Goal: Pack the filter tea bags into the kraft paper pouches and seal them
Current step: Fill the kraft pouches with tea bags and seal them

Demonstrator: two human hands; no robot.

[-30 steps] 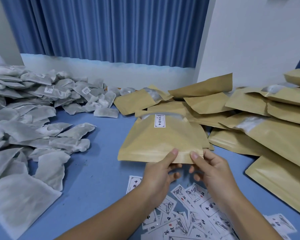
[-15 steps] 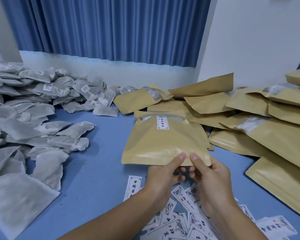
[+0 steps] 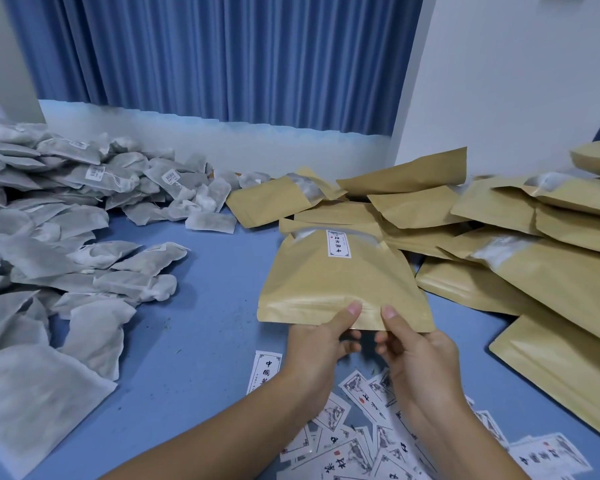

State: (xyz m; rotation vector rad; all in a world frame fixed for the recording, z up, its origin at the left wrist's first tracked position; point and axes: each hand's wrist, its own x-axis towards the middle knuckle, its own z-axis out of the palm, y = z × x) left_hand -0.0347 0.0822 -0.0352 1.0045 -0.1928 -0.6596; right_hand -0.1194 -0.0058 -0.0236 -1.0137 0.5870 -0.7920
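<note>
A kraft paper pouch [image 3: 340,282] with a white label near its far end is held flat above the blue table, its near edge toward me. My left hand [image 3: 321,344] pinches that near edge with thumb on top and fingers beneath. My right hand [image 3: 413,355] pinches the same edge just to the right, thumbs almost side by side. A heap of grey filter tea bags [image 3: 59,244] covers the left side of the table.
Many more kraft pouches [image 3: 520,244] lie piled at the back and right. Loose printed labels [image 3: 357,441] are scattered on the blue table [image 3: 201,348] under my wrists. A blue curtain and a white wall stand behind.
My two thumbs have slid together along the pouch's near edge, from spread apart to almost touching. The pouch has shifted slightly to the right.
</note>
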